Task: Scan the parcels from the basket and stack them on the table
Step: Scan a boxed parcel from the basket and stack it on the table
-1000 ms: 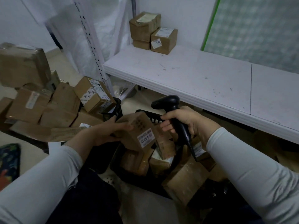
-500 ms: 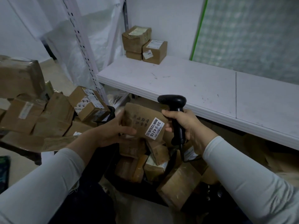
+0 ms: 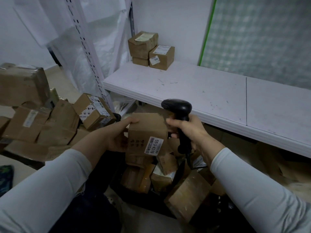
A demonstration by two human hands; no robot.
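Observation:
My left hand (image 3: 116, 135) grips a small brown cardboard parcel (image 3: 147, 130) by its left side, holding it up above the basket with its white label facing me. My right hand (image 3: 188, 130) holds a black handheld scanner (image 3: 180, 110) by the handle, its head just right of the parcel's top edge. Below both hands sits the black basket (image 3: 143, 204), filled with several more brown parcels. On the white table (image 3: 193, 88), three scanned parcels (image 3: 151, 47) stand stacked in the far left corner.
A heap of cardboard boxes (image 3: 42, 118) lies on the floor at the left. A white perforated shelf upright (image 3: 87, 47) draped in plastic sheeting rises by the table's left end. A green-edged panel (image 3: 260, 36) leans on the wall behind the table.
My left hand has lifted the parcel out of the basket and turned it upright so the label faces me. The scanner in my right hand rose beside it.

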